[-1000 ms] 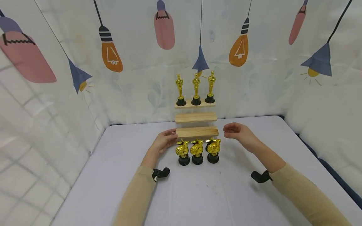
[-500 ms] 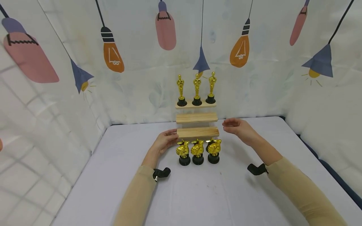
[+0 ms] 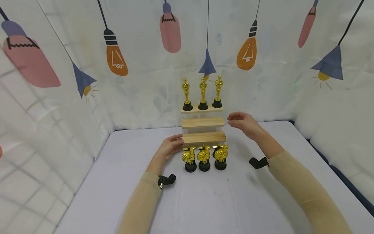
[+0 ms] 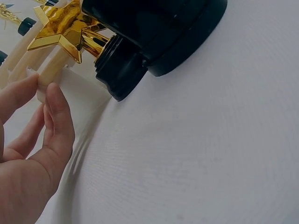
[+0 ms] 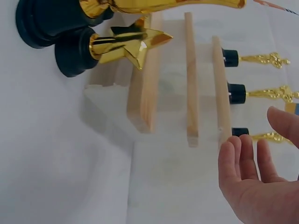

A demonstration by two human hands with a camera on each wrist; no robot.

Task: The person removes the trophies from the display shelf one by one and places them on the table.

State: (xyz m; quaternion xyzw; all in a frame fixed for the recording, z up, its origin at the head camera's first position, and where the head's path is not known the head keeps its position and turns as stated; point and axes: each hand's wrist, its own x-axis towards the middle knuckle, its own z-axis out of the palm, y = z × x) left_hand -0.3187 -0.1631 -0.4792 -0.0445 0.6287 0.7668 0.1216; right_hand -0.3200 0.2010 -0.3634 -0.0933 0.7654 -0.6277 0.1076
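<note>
A stand with three wooden shelf boards rises at the table's back. My left hand (image 3: pixel 169 148) pinches the left end of the lowest board (image 3: pixel 204 137) between thumb and fingertips, as the left wrist view shows. My right hand (image 3: pixel 245 123) is held in the air just right of the middle board (image 3: pixel 203 122), fingers lightly bent and holding nothing. In the right wrist view its fingertips come close to the end of the top board (image 5: pixel 221 88). On that board stand three gold figure statuettes (image 3: pixel 203 92) with black bases.
Three gold thumbs-up trophies (image 3: pixel 203 156) on black bases stand in a row before the stand. Gold star trophies (image 5: pixel 135 44) sit behind them, mostly hidden in the head view. White cloth covers the table (image 3: pixel 198 204); a lamp-printed curtain (image 3: pixel 140 91) hangs behind.
My right hand has moved up and slightly left, from beside the lowest board to beside the middle one. The left hand stays at the lowest board's end.
</note>
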